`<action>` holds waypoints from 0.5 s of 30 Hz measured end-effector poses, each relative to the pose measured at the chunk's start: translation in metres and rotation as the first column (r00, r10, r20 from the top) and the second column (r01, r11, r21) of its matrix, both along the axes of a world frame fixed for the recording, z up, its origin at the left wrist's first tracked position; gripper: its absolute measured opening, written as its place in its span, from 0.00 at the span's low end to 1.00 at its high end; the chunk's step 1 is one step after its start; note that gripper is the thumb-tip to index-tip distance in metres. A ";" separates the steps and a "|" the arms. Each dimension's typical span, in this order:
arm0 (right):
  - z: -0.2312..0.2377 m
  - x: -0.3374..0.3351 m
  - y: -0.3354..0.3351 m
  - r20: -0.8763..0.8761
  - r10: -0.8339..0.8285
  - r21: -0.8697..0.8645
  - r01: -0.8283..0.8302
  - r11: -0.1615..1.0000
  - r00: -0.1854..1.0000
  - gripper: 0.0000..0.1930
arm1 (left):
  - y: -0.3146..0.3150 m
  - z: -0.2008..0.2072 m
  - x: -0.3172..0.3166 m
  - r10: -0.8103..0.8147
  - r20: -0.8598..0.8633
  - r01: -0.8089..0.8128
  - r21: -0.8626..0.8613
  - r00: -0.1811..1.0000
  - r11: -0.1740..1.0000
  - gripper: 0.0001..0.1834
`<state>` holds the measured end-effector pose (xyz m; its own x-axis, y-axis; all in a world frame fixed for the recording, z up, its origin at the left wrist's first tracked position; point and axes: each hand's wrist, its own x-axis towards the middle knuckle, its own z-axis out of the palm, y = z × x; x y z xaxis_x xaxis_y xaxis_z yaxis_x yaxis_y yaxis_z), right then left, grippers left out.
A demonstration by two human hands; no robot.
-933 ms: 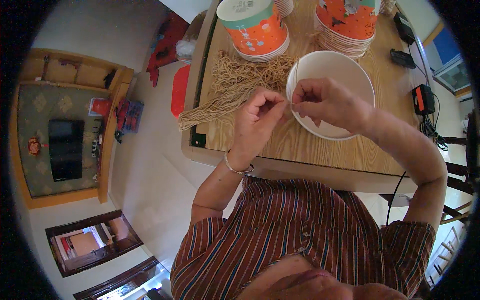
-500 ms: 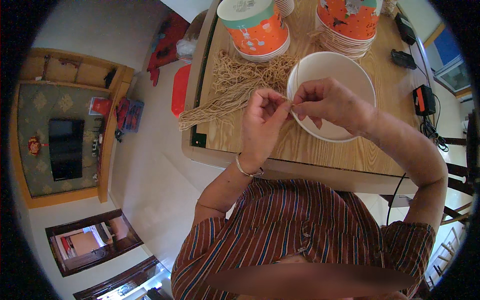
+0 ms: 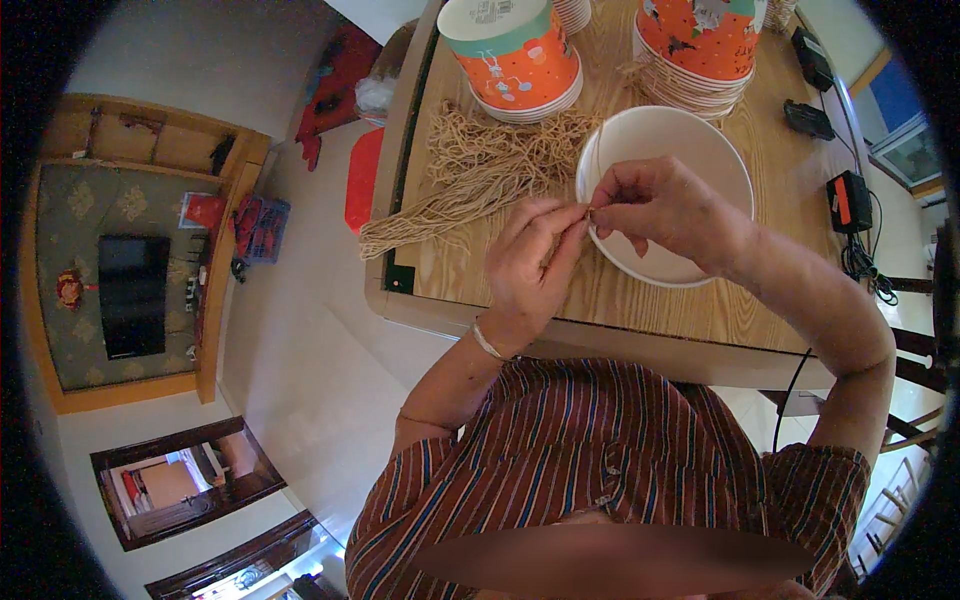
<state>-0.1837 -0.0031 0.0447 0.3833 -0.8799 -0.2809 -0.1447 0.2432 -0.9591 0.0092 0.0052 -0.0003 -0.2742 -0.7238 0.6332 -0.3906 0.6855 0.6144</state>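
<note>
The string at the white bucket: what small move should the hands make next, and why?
Perhaps the left hand and right hand could ease slightly apart to tighten the string: their fingertips seem pinched together beside the left rim of the white bucket, where the strand runs. The fingers hide any knot.

Left of view: a dark television (image 3: 134, 297) on a patterned panel (image 3: 79, 208), framed by a wooden wall unit (image 3: 130, 396), with a red ornament (image 3: 69, 288) beside the screen and a crate (image 3: 267, 238) near the unit. Right of view: a black-and-orange box (image 3: 849, 203), two black devices (image 3: 808, 119) and bunched cables (image 3: 860, 262) along the edge of a wood-grain table (image 3: 785, 185).
</note>
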 end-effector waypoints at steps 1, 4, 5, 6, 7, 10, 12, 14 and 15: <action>-0.002 0.000 0.000 -0.001 0.002 0.001 -0.002 1.000 1.000 0.04 | 0.000 0.001 0.001 -0.001 0.020 0.001 -0.019 1.000 1.000 0.11; -0.005 0.001 0.001 -0.018 -0.001 -0.092 -0.001 0.996 1.000 0.06 | -0.001 0.008 0.004 -0.005 0.068 0.008 -0.049 0.998 0.999 0.11; -0.005 0.002 0.002 -0.019 -0.011 -0.109 0.009 0.994 1.000 0.06 | -0.001 0.010 0.004 -0.008 0.094 0.014 -0.059 0.995 0.998 0.11; -0.004 0.002 0.004 -0.021 -0.023 -0.125 0.020 0.992 1.000 0.06 | -0.001 0.011 0.004 -0.008 0.094 0.014 -0.059 0.996 0.998 0.11; -0.004 0.003 0.005 -0.021 -0.023 -0.126 0.020 0.992 1.000 0.06 | -0.001 0.013 0.004 -0.012 0.112 0.020 -0.064 0.994 0.998 0.12; -0.002 0.004 0.006 -0.042 -0.034 -0.150 0.027 0.988 0.999 0.06 | -0.002 0.015 0.006 -0.023 0.142 0.032 -0.060 0.990 0.998 0.12; 0.000 0.004 0.007 -0.074 -0.029 -0.157 0.017 0.988 0.997 0.07 | -0.002 0.016 0.005 -0.030 0.154 0.039 -0.050 0.988 0.998 0.12; -0.001 0.006 0.008 -0.101 -0.043 -0.204 0.021 0.979 0.994 0.05 | -0.001 0.017 0.003 -0.002 0.145 0.003 -0.007 0.989 1.000 0.09; -0.002 0.007 0.008 -0.128 -0.058 -0.249 0.025 0.968 0.990 0.03 | -0.001 0.016 0.002 -0.004 0.145 0.005 -0.007 0.989 1.000 0.09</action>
